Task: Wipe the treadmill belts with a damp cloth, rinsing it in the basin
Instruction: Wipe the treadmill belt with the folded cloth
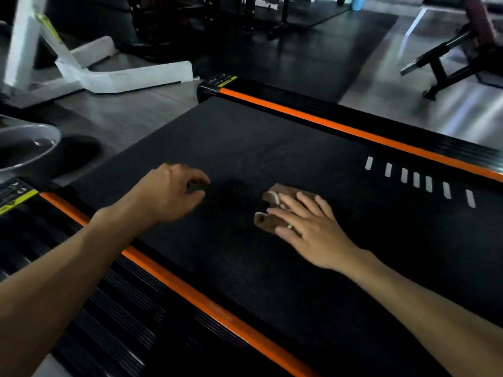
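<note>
A black treadmill belt point(245, 148) with orange side rails fills the middle of the view. On it lies a small brown cloth point(275, 195) with a pale edge. My right hand point(310, 227) lies flat on the cloth with straight, spread fingers and presses it to the belt. My left hand point(168, 194) hovers over the belt to the cloth's left, fingers loosely curled, holding nothing. A grey basin point(30, 151) stands on the floor at the left, beyond the belt's end.
White stripes point(416, 179) mark the belt at the right. A white machine base point(122, 74) stands on the floor at the back left. A black bench frame point(449, 61) is at the back right. Black ribbed side decks point(109, 308) flank the belt.
</note>
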A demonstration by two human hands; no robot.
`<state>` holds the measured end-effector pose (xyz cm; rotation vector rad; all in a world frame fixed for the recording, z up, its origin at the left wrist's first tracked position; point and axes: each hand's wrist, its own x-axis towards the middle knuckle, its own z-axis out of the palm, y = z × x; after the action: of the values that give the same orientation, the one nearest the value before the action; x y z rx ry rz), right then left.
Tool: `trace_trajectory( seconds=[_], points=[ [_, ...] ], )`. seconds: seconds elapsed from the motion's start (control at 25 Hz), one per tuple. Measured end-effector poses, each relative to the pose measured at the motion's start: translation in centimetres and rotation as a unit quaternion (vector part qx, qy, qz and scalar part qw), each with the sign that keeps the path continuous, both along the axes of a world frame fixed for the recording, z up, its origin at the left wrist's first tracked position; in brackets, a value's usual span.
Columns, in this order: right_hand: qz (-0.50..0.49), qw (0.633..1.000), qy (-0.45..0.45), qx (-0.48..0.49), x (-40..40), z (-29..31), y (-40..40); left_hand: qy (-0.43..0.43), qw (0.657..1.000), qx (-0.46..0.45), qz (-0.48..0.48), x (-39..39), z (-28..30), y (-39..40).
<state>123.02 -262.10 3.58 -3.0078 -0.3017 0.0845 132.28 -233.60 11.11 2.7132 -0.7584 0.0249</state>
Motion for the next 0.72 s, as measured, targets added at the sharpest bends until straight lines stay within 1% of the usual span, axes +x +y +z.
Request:
trace_trajectory(
  seconds=[0.08,0.2,0.24,0.28,0.36,0.4,0.44,0.52,0.56,0.6,0.64,0.68,0.72],
  points=[
    [-0.081,0.997,-0.005,-0.009,2.6,-0.1,-3.5,0.005,1.000,0.014,-0.010,-0.3,-0.1,0.1],
    [-0.259,0.965,-0.045,-0.015,5.1,0.4,-8.3,0.006,0.999,0.029,-0.024,-0.8,-0.2,0.6],
    [-0.291,0.954,-0.071,-0.011,5.4,0.1,-8.6,0.005,0.999,0.027,-0.023,-0.9,-0.2,0.8],
    [-0.298,0.950,-0.096,-0.004,5.4,-0.2,-8.1,0.005,0.999,0.025,-0.021,-0.9,-0.2,0.9],
    [-0.267,0.953,-0.128,0.066,4.6,-0.3,-6.0,0.006,0.999,0.028,-0.024,-0.9,-0.4,0.8],
    [-0.226,0.960,-0.134,0.096,3.6,-0.1,-4.2,0.005,0.999,0.029,-0.027,-0.8,-0.5,0.6],
    [-0.170,0.971,-0.138,0.100,2.0,0.1,-2.1,0.007,0.999,0.027,-0.029,-0.6,-0.5,0.4],
    [-0.029,0.987,-0.153,0.036,-1.9,-0.2,2.1,0.016,0.999,0.024,-0.035,-0.4,-0.6,-0.3],
    [0.034,0.987,-0.154,0.015,-3.4,-0.3,3.4,0.020,0.999,0.025,-0.039,-0.3,-0.7,-0.5],
    [0.070,0.985,-0.158,0.002,-3.9,-0.2,3.7,0.025,0.999,0.024,-0.042,-0.3,-0.9,-0.6],
    [0.078,0.982,-0.171,0.000,-3.5,-0.1,3.0,0.032,0.998,0.023,-0.044,-0.3,-1.0,-0.7],
    [0.046,0.982,-0.186,-0.009,-2.4,0.1,1.5,0.036,0.998,0.022,-0.046,-0.4,-1.1,-0.8],
    [-0.013,0.979,-0.200,-0.023,-0.7,0.2,-0.8,0.037,0.998,0.021,-0.048,-0.3,-1.2,-0.6]
  ],
)
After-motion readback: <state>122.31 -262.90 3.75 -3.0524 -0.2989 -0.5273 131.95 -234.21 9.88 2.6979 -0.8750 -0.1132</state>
